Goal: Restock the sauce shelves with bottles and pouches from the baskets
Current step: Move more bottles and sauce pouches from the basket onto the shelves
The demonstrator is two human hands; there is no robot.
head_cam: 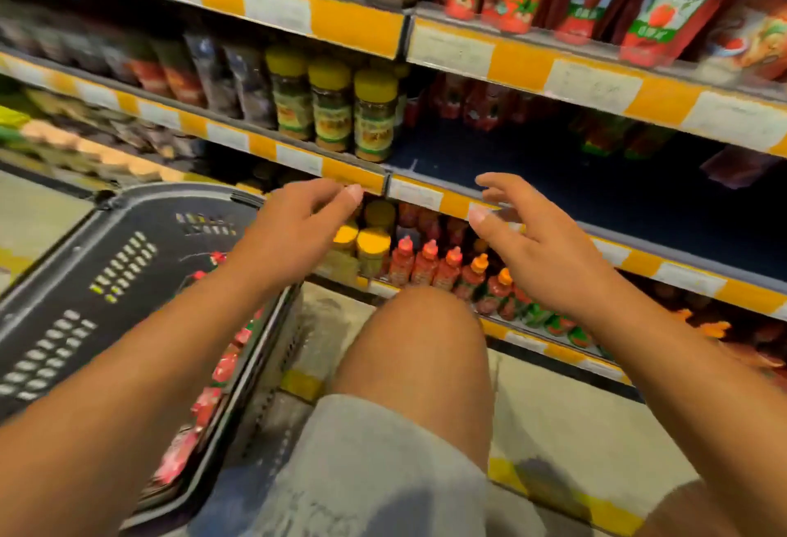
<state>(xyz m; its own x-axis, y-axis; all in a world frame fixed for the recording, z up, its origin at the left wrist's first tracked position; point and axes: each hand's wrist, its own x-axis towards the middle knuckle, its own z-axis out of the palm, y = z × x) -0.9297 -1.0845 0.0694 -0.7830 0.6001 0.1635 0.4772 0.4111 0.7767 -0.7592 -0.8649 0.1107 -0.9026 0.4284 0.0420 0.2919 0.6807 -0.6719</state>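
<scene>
At far left a dark basket (85, 281) sits on the floor, its slotted wall facing up at an angle; red pouches (213, 370) show along its right edge, partly hidden by the left forearm. The left hand (298, 230) hovers above the basket's far corner, just before the yellow-and-white shelf edge (353, 178), fingers relaxed and spread, its grip holding nothing. Behind it, on the shelf above, stand yellow-capped jars (332, 106). Below the hands, on a lower shelf, more yellow-capped jars (370, 247) stand beside a row of red bottles (426, 264) with red and orange caps. A bare knee (417, 336) in grey shorts (362, 472) rises between the arms. The right hand (541, 247) hangs in front of the shelf edge, fingers loosely spread, thumb out, gripping nothing. Behind it the middle shelf (617, 191) is dark, with a few red pouches far back. Top right, Heinz ketchup pouches (668, 4) stand upright in a row.
</scene>
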